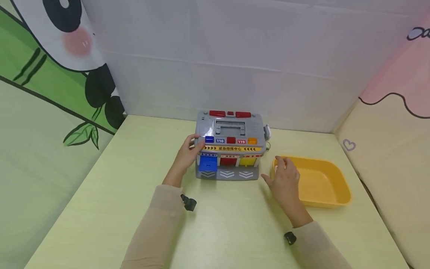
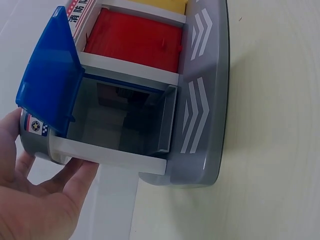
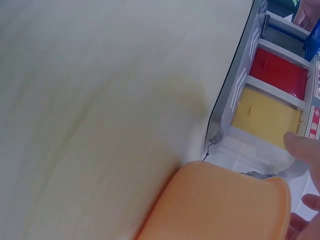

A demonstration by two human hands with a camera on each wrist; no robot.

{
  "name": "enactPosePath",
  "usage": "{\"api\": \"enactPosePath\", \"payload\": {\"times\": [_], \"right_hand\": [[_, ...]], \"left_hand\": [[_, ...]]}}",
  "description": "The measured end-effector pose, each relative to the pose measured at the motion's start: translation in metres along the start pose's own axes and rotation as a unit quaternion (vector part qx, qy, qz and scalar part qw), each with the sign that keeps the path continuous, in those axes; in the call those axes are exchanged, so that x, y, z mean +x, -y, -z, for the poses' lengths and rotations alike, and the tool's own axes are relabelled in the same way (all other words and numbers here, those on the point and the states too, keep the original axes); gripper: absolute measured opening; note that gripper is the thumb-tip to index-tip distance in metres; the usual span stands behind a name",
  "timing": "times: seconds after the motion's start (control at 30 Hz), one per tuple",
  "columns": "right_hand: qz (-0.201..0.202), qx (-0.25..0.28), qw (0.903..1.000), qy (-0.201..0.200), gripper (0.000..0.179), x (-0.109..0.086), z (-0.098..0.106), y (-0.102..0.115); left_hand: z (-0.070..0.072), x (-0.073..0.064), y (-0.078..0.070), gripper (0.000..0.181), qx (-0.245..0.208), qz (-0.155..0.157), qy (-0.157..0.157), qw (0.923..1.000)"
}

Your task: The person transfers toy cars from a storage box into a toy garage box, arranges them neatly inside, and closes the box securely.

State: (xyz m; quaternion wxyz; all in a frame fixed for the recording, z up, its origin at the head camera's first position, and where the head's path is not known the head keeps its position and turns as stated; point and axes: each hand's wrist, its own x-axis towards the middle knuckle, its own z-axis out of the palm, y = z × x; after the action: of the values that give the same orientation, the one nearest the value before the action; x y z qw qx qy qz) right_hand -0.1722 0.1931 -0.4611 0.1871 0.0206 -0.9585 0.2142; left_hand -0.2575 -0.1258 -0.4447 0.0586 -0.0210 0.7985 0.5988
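A pale green table (image 1: 134, 179) stands in a corner of white and cartoon-printed panels. At its middle sits a grey toy garage (image 1: 231, 146) with three bays along the front. To its right lies a shallow yellow tray (image 1: 322, 183), which appears to hold nothing. Judged from the doors: the blue door (image 2: 50, 80) is swung up and its bay looks bare inside; the red door (image 2: 135, 40) and yellow door (image 3: 267, 117) remain closed, so one bay of three is opened. The left hand (image 1: 186, 155) grasps the garage's left end, thumb on top. The right hand (image 1: 285, 179) rests, fingers relaxed, on the tray's near-left rim, holding nothing.
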Motion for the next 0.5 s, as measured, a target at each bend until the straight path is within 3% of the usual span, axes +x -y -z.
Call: {"api": "enactPosePath", "payload": {"times": [0.5], "right_hand": [[-0.026, 0.009, 0.9982, 0.053, 0.072, 0.003, 0.01, -0.02]], "left_hand": [[0.0, -0.001, 0.002, 0.052, -0.021, -0.009, 0.011, 0.9997]]}}
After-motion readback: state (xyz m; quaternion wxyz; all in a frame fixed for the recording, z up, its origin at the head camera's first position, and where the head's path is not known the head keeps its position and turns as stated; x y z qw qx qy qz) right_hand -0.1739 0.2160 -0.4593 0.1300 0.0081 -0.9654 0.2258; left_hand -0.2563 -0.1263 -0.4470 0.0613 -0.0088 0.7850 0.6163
